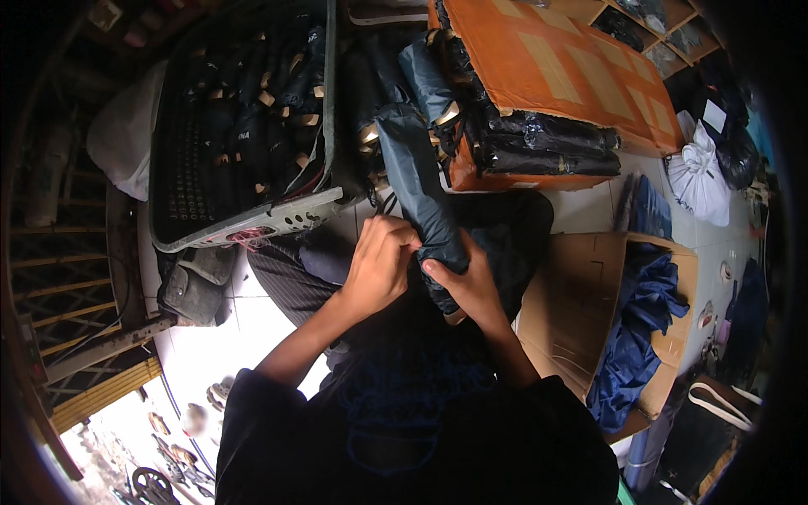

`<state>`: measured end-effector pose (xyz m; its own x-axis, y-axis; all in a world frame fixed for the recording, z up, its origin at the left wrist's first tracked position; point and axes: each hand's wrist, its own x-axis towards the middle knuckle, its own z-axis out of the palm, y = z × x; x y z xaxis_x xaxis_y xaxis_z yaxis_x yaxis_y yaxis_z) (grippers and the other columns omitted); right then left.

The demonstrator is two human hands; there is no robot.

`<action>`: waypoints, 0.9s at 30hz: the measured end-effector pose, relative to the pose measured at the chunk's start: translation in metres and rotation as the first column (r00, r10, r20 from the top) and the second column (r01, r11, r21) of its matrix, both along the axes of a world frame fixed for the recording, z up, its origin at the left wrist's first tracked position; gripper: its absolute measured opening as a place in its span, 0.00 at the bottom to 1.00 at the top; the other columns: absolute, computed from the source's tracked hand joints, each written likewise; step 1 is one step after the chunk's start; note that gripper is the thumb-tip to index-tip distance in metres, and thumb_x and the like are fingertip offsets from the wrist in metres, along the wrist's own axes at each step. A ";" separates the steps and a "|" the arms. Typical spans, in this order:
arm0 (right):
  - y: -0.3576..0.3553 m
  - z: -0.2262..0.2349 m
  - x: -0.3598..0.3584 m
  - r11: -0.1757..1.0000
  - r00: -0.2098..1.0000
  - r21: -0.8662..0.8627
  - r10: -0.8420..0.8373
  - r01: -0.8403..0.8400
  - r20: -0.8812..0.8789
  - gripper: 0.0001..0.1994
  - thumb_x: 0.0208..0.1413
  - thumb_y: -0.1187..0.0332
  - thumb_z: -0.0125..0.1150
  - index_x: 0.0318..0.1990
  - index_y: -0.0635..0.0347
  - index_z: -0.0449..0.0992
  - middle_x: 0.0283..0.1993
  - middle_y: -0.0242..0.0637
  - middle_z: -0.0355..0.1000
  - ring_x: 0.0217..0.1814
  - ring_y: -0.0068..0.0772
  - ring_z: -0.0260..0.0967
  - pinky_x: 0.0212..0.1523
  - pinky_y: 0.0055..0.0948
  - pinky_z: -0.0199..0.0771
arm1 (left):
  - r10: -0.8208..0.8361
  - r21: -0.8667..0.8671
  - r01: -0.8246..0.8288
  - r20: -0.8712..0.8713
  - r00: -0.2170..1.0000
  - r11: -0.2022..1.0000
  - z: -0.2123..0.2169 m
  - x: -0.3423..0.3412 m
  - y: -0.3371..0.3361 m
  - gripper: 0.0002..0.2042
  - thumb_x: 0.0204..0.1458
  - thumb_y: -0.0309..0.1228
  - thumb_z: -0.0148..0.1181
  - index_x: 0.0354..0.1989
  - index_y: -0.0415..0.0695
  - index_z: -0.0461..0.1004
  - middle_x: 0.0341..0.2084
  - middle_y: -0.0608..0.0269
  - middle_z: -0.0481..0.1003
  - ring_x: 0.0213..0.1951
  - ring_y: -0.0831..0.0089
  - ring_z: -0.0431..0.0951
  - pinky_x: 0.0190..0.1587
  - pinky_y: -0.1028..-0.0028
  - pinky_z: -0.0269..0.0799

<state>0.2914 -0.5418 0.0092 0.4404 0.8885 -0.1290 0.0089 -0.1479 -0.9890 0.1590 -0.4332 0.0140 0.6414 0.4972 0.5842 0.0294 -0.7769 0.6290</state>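
A folded umbrella (417,172) in dark teal fabric lies slantwise in front of me, its far end near a pile of similar ones. My right hand (473,282) wraps round its near end, thumb on top. From the left, my left hand (383,257) pinches at the fabric edge with closed fingers. What lies between those fingertips is too small to make out. Beyond, another teal folded umbrella (427,84) with a pale wooden-looking end rests against dark ones. More dark teal fabric shows under my right hand, partly hidden.
At far left stands a dark plastic crate (252,220) full of black folded umbrellas. An orange cardboard box (581,71) with black wrapped bundles is at far right. An open brown carton (564,311) holding blue fabric (635,337) sits to my right. A grey bag (198,286) lies left.
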 end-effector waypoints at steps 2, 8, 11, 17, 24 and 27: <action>-0.001 0.000 -0.001 0.999 1.000 0.029 -0.014 0.014 -0.004 0.21 0.44 0.63 0.70 0.43 0.65 0.71 0.33 0.38 0.74 0.35 0.25 0.72 0.36 0.27 0.72 | -0.008 -0.100 0.011 0.034 0.999 0.995 -0.001 -0.003 -0.007 0.09 0.48 0.16 0.56 0.36 0.39 0.65 0.34 0.54 0.67 0.36 0.57 0.70 0.42 0.66 0.65; 0.003 0.013 -0.002 0.995 0.991 0.054 0.078 -0.084 0.104 0.27 0.42 0.60 0.71 0.47 0.65 0.70 0.37 0.42 0.75 0.41 0.30 0.75 0.41 0.28 0.73 | 0.154 -0.844 0.350 0.441 0.884 0.406 0.008 0.008 -0.013 0.27 0.54 0.35 0.60 0.57 0.39 0.55 0.55 0.51 0.61 0.55 0.66 0.65 0.57 0.65 0.61; 0.007 0.019 -0.008 0.988 0.986 0.080 0.123 -0.133 0.116 0.33 0.43 0.58 0.71 0.54 0.66 0.66 0.43 0.46 0.74 0.46 0.35 0.74 0.46 0.30 0.72 | 0.117 -0.909 0.379 0.402 0.908 0.175 0.030 0.017 -0.003 0.23 0.52 0.35 0.61 0.52 0.35 0.63 0.43 0.51 0.72 0.44 0.65 0.75 0.48 0.67 0.70; -0.001 0.005 -0.001 0.966 0.886 0.049 0.254 -0.256 -0.388 0.29 0.52 0.61 0.64 0.56 0.70 0.64 0.45 0.44 0.72 0.43 0.38 0.75 0.40 0.30 0.77 | 0.186 -0.876 0.470 0.482 0.856 0.106 0.046 0.021 -0.002 0.18 0.51 0.29 0.60 0.47 0.32 0.66 0.34 0.52 0.75 0.38 0.62 0.78 0.44 0.66 0.74; -0.010 0.027 -0.012 0.987 0.876 -0.020 0.132 -0.159 -0.465 0.21 0.51 0.63 0.64 0.47 0.70 0.71 0.35 0.40 0.73 0.34 0.26 0.74 0.21 0.24 0.77 | 0.065 -0.891 0.423 0.438 0.897 0.165 0.046 0.018 -0.020 0.22 0.49 0.27 0.62 0.50 0.30 0.63 0.37 0.49 0.75 0.43 0.60 0.78 0.49 0.63 0.72; -0.008 0.027 -0.017 0.994 0.947 0.051 0.105 -0.094 -0.303 0.24 0.47 0.64 0.66 0.49 0.70 0.71 0.35 0.41 0.74 0.34 0.24 0.74 0.25 0.23 0.77 | 0.008 -0.856 0.501 0.506 0.862 0.127 0.042 0.011 -0.024 0.21 0.51 0.29 0.59 0.50 0.31 0.63 0.40 0.48 0.75 0.51 0.54 0.74 0.56 0.59 0.66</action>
